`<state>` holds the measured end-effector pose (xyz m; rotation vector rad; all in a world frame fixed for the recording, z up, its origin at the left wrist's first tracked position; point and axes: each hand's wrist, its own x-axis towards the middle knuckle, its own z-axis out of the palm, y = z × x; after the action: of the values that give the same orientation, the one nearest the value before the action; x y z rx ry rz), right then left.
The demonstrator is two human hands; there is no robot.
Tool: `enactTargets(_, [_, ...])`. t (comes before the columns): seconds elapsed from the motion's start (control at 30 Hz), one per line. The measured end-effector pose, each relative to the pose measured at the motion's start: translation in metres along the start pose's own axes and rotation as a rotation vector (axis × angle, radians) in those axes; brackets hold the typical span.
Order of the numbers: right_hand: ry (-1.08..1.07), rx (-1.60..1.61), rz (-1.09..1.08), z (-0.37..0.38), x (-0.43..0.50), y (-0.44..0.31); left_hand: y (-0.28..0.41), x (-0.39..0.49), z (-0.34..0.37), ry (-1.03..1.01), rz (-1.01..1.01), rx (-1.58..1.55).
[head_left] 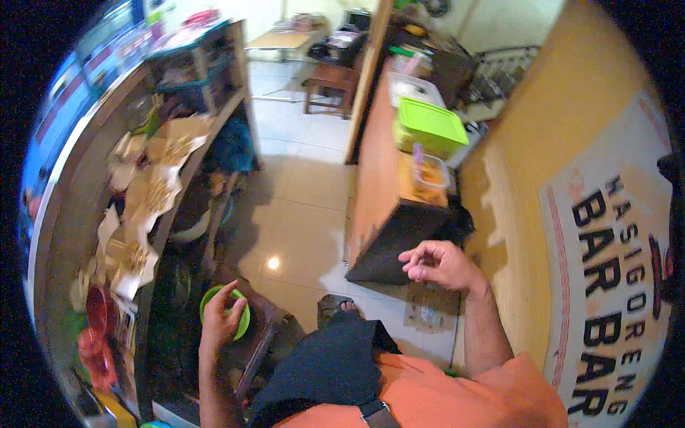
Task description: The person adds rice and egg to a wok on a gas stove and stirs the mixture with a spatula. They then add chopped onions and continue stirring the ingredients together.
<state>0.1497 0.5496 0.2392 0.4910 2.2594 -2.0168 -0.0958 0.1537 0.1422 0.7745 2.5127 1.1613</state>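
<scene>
My left hand (218,316) is at the lower left, thumb and index finger apart. Behind it a round bright-green plastic bowl (243,325) shows at both sides of the hand; I see no grip on the bowl. My right hand (436,266) hangs in the air before the dark end of a wooden counter (374,176). Its fingers curl loosely, with a gap inside the curl and nothing visible in it. On that counter, beyond the hand, stands a clear plastic tub (432,179) with orange contents and a purple handle sticking up.
A lime-lidded container (433,122) stands farther along the counter. At left, a wooden shelf holds brown paper sheets (128,257) and red plastic containers (96,348). Tiled floor (299,224) runs between shelf and counter. A banner with writing (567,241) covers the right side.
</scene>
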Motion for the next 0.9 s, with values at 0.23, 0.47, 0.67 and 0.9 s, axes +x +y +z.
enactTargets(0.23, [0.429,0.178,0.153,-0.169,-0.069,0.084,0.131,0.12,0.132,-0.394,0.232,-0.15])
enactTargets(0.47, [0.935,0.129,0.216,-0.333,0.005,0.24,0.212,0.219,0.23,-0.472,0.09,-0.201])
enactTargets(0.67, [1.116,-0.545,-0.007,-0.428,0.14,0.321,0.218,0.227,0.248,-0.469,-0.061,-0.169])
enactTargets(0.9, [1.004,-0.712,0.062,-0.49,0.24,0.388,0.17,0.18,0.215,-0.383,-0.289,0.043])
